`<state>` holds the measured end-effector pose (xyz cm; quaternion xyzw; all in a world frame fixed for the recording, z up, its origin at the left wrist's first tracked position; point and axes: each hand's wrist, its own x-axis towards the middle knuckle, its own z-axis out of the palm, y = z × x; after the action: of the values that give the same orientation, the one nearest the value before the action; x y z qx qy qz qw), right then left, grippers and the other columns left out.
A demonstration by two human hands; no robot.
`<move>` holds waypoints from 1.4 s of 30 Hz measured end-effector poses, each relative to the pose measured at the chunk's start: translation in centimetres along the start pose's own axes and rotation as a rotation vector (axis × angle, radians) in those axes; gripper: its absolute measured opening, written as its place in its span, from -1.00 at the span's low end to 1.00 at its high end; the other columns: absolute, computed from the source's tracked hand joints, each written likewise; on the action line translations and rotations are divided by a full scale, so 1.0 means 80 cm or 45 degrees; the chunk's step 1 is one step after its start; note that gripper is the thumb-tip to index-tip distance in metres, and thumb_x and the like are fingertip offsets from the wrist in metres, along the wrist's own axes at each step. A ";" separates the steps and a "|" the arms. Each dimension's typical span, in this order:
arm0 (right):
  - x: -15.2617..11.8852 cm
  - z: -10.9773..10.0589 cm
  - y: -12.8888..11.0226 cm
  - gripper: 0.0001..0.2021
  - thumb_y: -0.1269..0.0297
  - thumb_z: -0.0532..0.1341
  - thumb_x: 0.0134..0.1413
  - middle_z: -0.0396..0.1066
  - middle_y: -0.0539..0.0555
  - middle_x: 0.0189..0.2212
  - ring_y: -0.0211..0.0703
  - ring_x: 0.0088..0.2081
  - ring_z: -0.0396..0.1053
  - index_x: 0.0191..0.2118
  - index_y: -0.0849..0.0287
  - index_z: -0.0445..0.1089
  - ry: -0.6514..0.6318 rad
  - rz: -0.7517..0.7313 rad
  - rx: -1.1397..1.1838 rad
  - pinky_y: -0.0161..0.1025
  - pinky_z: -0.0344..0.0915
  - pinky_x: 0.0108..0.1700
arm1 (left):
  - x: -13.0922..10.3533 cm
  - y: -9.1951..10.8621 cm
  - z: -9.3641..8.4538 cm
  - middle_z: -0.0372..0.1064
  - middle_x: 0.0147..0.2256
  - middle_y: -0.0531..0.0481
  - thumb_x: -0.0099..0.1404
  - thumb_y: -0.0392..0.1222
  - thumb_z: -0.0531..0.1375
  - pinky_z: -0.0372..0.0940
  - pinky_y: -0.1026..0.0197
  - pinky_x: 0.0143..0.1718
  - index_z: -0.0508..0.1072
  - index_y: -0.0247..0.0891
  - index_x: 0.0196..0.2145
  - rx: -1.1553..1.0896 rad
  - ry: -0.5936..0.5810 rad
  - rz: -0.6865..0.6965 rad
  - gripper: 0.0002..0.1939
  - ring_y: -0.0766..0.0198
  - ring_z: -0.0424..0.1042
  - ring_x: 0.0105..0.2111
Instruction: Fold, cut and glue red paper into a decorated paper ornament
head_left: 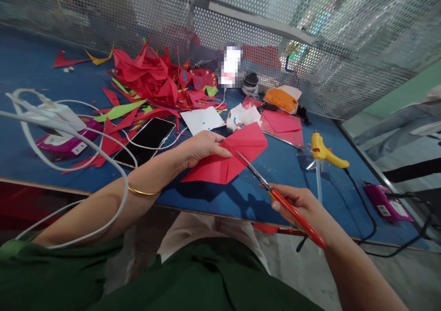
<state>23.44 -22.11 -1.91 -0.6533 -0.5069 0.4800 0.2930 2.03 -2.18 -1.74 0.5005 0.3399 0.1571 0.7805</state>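
Note:
My left hand (206, 149) pinches a creased sheet of red paper (246, 142) between thumb and fingers, above the front of the blue table. In my right hand (299, 205) are scissors (292, 212) with red handles; their tips touch or overlap the middle of the red paper. The blades look nearly closed. Behind the paper lie a white sheet (203, 119) and a crumpled white wad (243, 117) with blue and red bits.
Red and green scraps (151, 76) are heaped at the back left. White cables cross my left forearm near a black phone (148, 138). A yellow glue gun (325, 151) and purple power strip (387, 203) lie right. Perforated metal (292, 17) edges the table (206, 200).

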 end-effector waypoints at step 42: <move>-0.003 0.002 -0.015 -0.46 -0.04 0.29 0.08 0.38 0.01 -0.47 -0.24 -0.46 0.23 0.10 0.19 0.50 0.051 -0.111 -0.226 -0.30 0.26 -0.41 | -0.002 0.001 0.000 0.61 -0.36 -0.15 -0.06 -0.34 0.41 0.47 -0.02 -0.15 0.65 -0.27 -0.28 0.014 -0.007 -0.019 -0.71 0.08 0.58 -0.35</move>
<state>22.82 -21.98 -0.83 -0.6637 -0.5693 0.4068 0.2646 1.94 -2.21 -1.60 0.5026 0.3424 0.1480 0.7799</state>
